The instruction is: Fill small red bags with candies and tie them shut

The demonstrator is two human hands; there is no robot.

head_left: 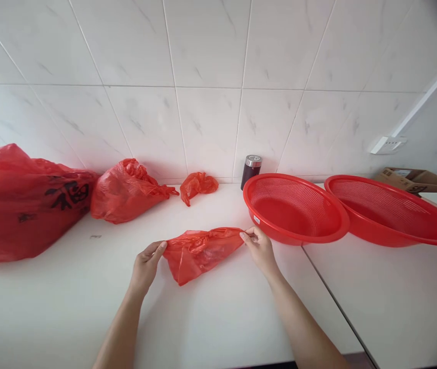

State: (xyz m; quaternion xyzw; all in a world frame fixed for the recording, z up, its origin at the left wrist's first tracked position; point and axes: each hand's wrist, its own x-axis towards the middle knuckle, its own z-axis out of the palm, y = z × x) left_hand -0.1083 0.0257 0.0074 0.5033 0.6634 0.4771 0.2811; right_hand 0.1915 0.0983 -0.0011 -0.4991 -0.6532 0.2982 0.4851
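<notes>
A thin red plastic bag [205, 253] is stretched sideways between my two hands above the white table. My left hand [147, 264] pinches its left end between thumb and fingers. At the other end, my right hand [258, 248] pinches the bag's upper right corner. The bag hangs creased and see-through, with its lower corner pointing down; whether anything lies inside I cannot tell. Beyond it, a small crumpled red bag [198, 186] lies near the wall. A red colander basket [298, 239] stands just right of my right hand.
Two filled red bags, a medium one [126, 197] and a large one with black lettering [22, 205], sit at the left. A dark flask [251, 170] stands behind the colander. A second red colander [387, 237] and a cardboard box [421, 179] are at the right, below a wall socket [389, 145].
</notes>
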